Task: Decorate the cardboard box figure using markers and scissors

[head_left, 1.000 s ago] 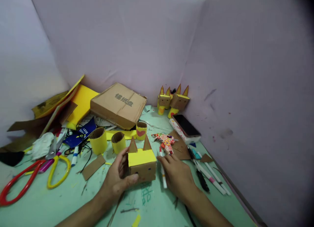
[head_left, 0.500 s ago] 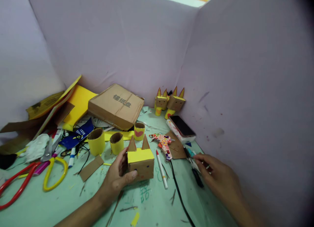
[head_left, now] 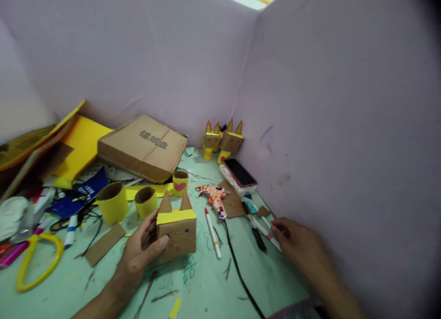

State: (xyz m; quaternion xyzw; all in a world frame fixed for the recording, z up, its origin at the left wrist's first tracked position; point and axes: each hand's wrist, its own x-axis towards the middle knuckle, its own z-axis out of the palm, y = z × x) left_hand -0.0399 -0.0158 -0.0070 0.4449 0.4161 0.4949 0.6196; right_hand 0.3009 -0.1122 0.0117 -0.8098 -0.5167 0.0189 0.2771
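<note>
My left hand (head_left: 146, 243) grips the left side of a small cardboard box head (head_left: 177, 234). The box has a yellow top, two pointed ears, dot eyes and reddish marks on its front. Over at the right, my right hand (head_left: 292, 238) has loosely curled fingers, with a gap between them and nothing visibly held. Its fingertips are at the end of a white marker with a pink band (head_left: 270, 237), beside a black-handled cutter (head_left: 258, 238). Between the hands lie a white marker with a red tip (head_left: 212, 234) and a patterned glue gun (head_left: 214, 197).
Yellow-wrapped cardboard tubes (head_left: 112, 204) stand behind my left hand. A flat carton (head_left: 141, 144) leans at the back. Finished box figures (head_left: 230, 142) stand in the corner, near a phone (head_left: 240, 172). A black cord (head_left: 237, 268) crosses the table. Yellow-handled scissors (head_left: 39, 264) lie left.
The view has swung rightward, so the table things appear further left. My right hand has shifted off the pens slightly toward me. My left hand still holds the box head.
</note>
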